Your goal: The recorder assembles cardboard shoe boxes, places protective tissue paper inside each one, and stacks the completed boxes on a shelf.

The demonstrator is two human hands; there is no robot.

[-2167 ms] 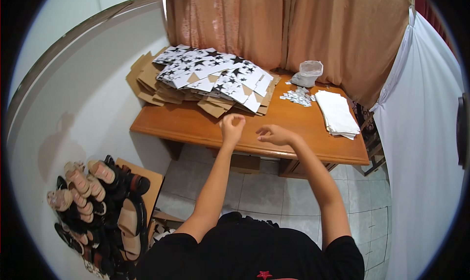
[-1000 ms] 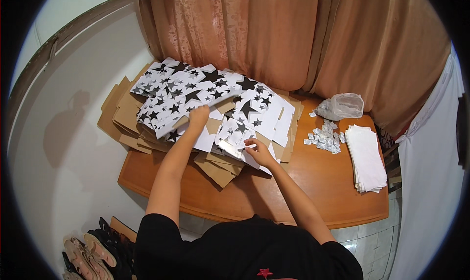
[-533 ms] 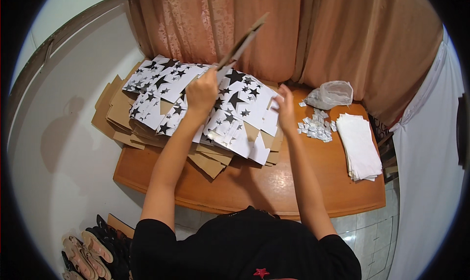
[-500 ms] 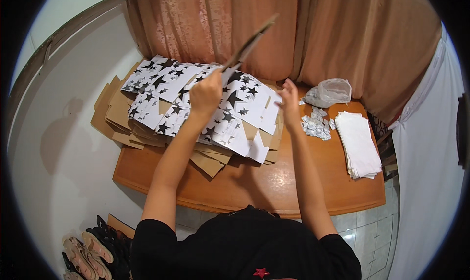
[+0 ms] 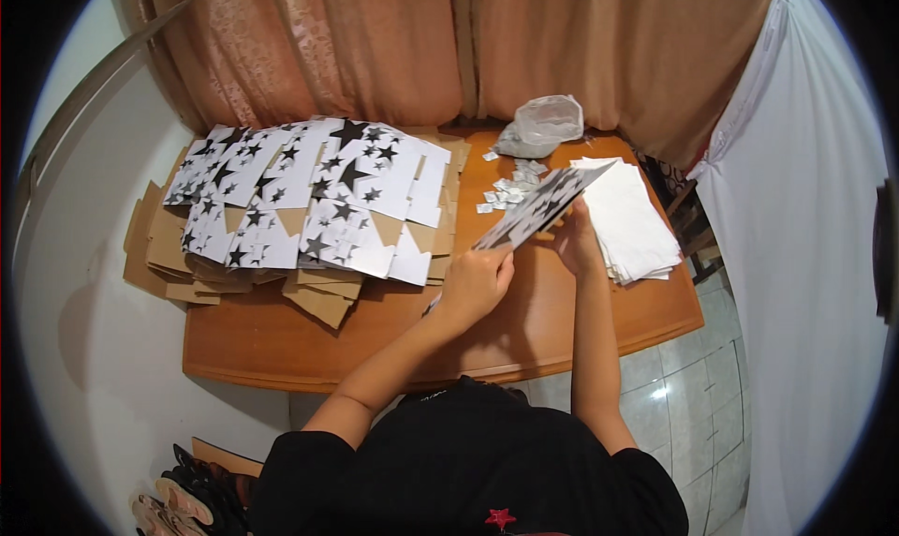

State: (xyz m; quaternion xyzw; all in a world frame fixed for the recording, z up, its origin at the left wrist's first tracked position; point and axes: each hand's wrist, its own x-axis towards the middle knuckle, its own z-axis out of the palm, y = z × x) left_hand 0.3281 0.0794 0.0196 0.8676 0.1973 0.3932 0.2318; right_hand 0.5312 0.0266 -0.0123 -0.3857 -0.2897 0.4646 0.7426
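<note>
The star-printed cardboard blank (image 5: 543,206) is raised over the right half of the wooden table (image 5: 272,349), and from my end I see it slanting upward from left to right. Behind it, my feed shows peach-brown curtains (image 5: 543,49), with a white cloth (image 5: 796,208) draped down the right side. On the table's left half I can make out a wide pile of similar blanks (image 5: 318,176), white faces with black and grey stars on top and plain brown cardboard (image 5: 323,293) jutting out underneath. Near the right end I have a stack of white sheets (image 5: 632,222), its edges slightly uneven. The left hand (image 5: 476,281) is closed around the blank's near end, clamping it in curled fingers. I see the right hand (image 5: 576,241) at the lower right edge, fingers bent; the blank hides part of them, so I cannot tell whether they grip it. Farther back, a translucent plastic bag (image 5: 548,124) lies with its mouth open, and just in front of it are scattered small sachets (image 5: 506,194), partly hidden from me by the blank.
</note>
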